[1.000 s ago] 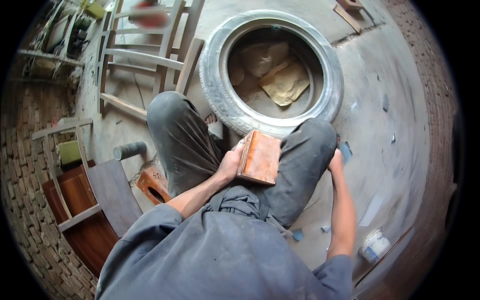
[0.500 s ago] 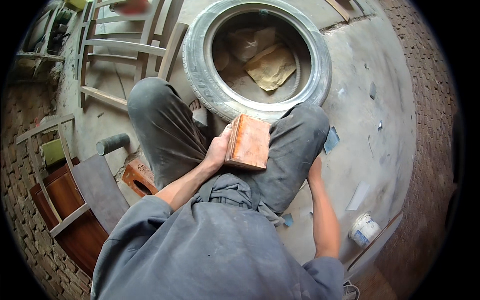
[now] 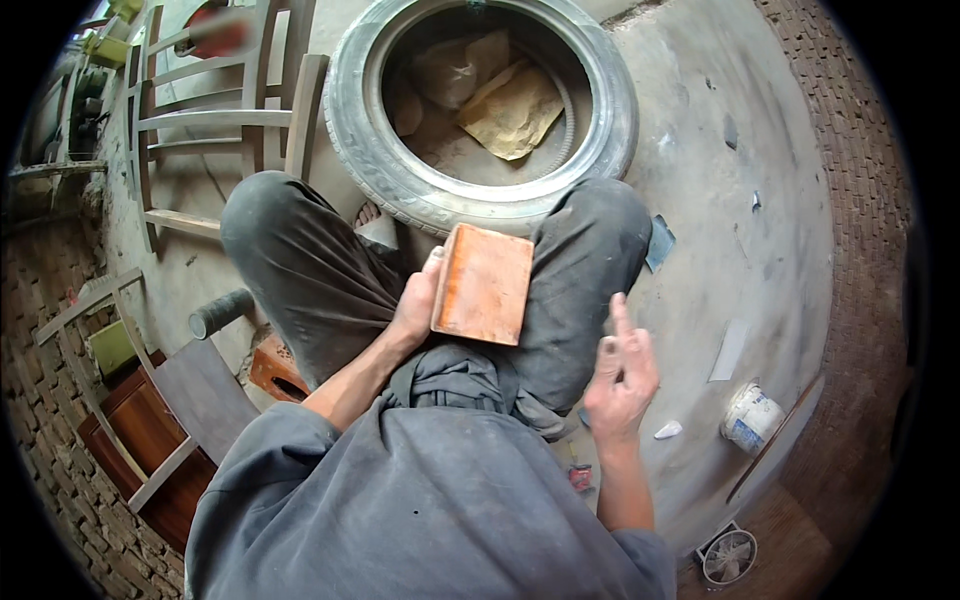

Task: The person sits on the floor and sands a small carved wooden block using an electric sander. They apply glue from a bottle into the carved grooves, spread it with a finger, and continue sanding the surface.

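An orange-brown rectangular block (image 3: 487, 285), with a smooth, patchy upper face, rests over my lap between my bent knees. My left hand (image 3: 415, 300) grips it along its left edge; the thumb shows at the top corner, and the fingers beneath are hidden. To the right of my right thigh, my right hand (image 3: 622, 385) is raised off the floor, index finger stretched forward and the others loosely bent. I see nothing held in it.
A large tire (image 3: 480, 205) with yellow paper (image 3: 512, 110) inside lies just beyond my knees. Wooden chair frames (image 3: 215, 118) stand at left, near a dark cylinder (image 3: 220, 314) and a hollow brick (image 3: 277, 368). At right are a white tub (image 3: 752, 418) and a small fan (image 3: 728, 555).
My right hand has come up from beside my right thigh into plain view. The block has turned slightly, still in my left hand. The whole view has shifted a little.
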Motion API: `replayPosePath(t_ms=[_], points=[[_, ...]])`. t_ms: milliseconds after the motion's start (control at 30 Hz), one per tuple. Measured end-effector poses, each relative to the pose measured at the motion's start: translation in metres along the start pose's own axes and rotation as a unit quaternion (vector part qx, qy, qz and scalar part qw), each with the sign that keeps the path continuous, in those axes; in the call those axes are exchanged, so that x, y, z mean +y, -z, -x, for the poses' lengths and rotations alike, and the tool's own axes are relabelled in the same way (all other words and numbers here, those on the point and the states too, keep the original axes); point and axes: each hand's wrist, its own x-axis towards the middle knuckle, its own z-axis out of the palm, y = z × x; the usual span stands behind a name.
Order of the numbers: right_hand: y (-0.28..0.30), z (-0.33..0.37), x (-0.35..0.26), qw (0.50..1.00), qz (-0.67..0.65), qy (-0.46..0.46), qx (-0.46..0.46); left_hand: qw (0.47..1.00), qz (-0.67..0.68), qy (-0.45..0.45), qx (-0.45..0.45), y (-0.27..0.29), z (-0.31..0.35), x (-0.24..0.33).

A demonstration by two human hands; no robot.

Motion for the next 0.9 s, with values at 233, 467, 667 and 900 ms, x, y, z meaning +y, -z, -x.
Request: replayPosePath(t_ms=[233,467,667,900], points=[[-0.036,0.011,-0.045,0.993,-0.018,0.063,-0.093,0.991,-0.134,0.01,-0.009,-0.002,0.008,0.001],[-0.054,0.014,-0.04,0.981,-0.04,0.139,-0.131,0.988,-0.14,-0.016,-0.057,0.002,0.005,-0.004],[-0.049,0.003,-0.032,0.968,-0.003,0.179,-0.178,0.99,-0.117,-0.055,-0.046,-0.001,0.008,-0.004],[-0.06,0.001,-0.036,0.963,-0.001,0.204,-0.175,0.993,-0.108,-0.047,-0.031,-0.007,0.012,0.004]])
